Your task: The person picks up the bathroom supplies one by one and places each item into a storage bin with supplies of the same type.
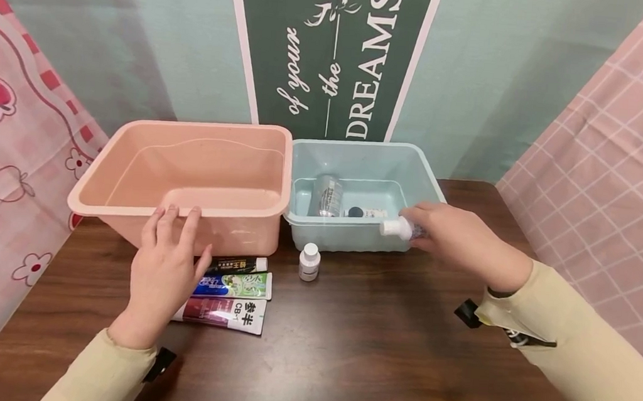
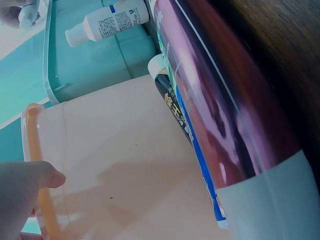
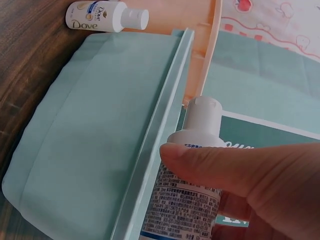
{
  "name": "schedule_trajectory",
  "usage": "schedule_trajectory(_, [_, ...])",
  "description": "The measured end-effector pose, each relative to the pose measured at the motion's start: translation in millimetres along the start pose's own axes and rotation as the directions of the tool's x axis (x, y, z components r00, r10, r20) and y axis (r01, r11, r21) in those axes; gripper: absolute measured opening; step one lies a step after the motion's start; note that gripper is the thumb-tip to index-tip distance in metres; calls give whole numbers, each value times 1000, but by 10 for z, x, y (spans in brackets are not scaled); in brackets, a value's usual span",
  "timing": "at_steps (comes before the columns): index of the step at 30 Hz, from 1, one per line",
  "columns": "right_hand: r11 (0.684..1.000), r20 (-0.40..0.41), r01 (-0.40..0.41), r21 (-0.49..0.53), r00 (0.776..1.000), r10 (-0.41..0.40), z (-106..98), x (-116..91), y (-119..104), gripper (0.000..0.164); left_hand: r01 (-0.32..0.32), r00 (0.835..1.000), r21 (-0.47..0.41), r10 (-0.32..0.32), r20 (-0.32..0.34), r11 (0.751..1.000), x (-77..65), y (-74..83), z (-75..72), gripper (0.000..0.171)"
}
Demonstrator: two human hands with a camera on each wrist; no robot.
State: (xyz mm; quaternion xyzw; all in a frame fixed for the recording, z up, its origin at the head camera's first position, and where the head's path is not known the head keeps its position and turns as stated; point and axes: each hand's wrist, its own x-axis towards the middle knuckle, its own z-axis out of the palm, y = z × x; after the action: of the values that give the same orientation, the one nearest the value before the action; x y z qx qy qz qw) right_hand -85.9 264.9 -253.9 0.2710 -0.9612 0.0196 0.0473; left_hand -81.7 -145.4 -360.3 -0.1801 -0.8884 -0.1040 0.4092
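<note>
My right hand (image 1: 449, 236) grips a small white-capped bottle (image 3: 182, 200) with dense print, tilted over the front right rim of the light blue bin (image 1: 347, 233). Inside that bin lie a clear bottle (image 1: 329, 196) and a black-capped bottle (image 1: 367, 213). With fairly straight fingers, my left hand (image 1: 165, 270) rests on the front rim of the pink bin (image 1: 239, 232); its thumb shows along the outer wall in the left wrist view. Close by that hand lie a black toothpaste tube (image 1: 239, 264), a blue and green one (image 1: 238, 284) and a maroon and white one (image 1: 227, 314).
A small white Dove bottle (image 3: 95, 16) stands on the dark wooden table (image 1: 343, 353) before the gap between the bins. Behind them hangs a green cloth (image 1: 478, 80) with a lettered panel. Patterned pink cloths close in both sides.
</note>
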Motion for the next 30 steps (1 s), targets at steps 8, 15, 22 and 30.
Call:
schedule_trajectory(8, [1000,15,-16,20,1000,15,-14,42,6,28,2,1000,7,-2,-8,1000,6,5,5,55])
schedule_trajectory(15, [999,28,-42,23,999,41,-19,62,55,33,3,1000,19,-3,11,1000,2,8,12,58])
schedule_trajectory(22, [999,26,-34,20,999,34,-38,84,68,29,2,1000,15,-2,6,1000,5,9,2,58])
schedule_trajectory(30, [999,9,-32,6,999,32,-52,107,96,29,-6,1000,11,6,16,1000,6,9,4,58])
